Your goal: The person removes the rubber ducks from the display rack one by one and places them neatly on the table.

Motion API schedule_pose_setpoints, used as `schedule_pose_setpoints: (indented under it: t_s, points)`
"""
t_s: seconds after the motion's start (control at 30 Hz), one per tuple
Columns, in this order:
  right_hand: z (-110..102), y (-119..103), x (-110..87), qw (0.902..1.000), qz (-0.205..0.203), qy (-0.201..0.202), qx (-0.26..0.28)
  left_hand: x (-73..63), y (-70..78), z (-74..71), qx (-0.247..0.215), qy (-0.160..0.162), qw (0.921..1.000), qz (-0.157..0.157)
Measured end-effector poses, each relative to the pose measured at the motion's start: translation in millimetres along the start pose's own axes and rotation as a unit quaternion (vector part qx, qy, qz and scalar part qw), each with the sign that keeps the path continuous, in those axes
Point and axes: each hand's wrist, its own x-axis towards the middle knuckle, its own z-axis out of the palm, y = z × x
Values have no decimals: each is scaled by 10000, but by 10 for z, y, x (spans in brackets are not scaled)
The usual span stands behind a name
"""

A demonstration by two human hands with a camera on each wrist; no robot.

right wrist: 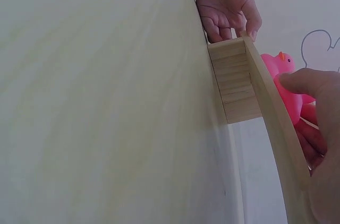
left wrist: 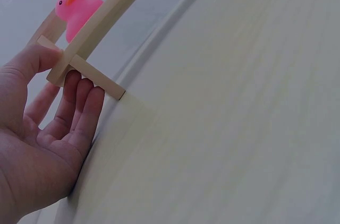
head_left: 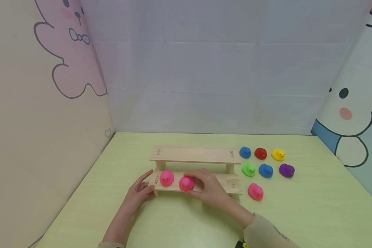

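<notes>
A two-step wooden stand (head_left: 195, 154) sits on the table. My left hand (head_left: 137, 193) grips the left end of its lower step, thumb on top and fingers curled underneath, as the left wrist view shows. Close to that end a pink rubber duck (head_left: 166, 177) stands upright on the lower step. To its right, my right hand (head_left: 209, 187) pinches a second pink rubber duck (head_left: 186, 183) between thumb and fingers, at the lower step's front edge. Whether its base touches the board I cannot tell. In the right wrist view, pink duck (right wrist: 287, 94) shows partly behind the thumb.
Right of the stand, a third pink duck (head_left: 255, 191) lies on the table. Behind it are a green duck (head_left: 249, 169), a purple duck (head_left: 287, 170), a red duck (head_left: 260, 153), a yellow duck (head_left: 278, 154) and two blue ducks (head_left: 266, 171). A pale curtain (head_left: 210, 86) hangs behind.
</notes>
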Motion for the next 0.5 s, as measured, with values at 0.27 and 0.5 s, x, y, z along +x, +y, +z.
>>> schedule_pose_setpoints:
  t_s: [0.27,0.5]
  points:
    - [-10,16,-8,9998,-191,9,3,-3,3,1,-54,-9,10000,3]
    - [-26,14,-19,9989,-475,55,-11,-14,8,-3,-14,-22,10000,-31]
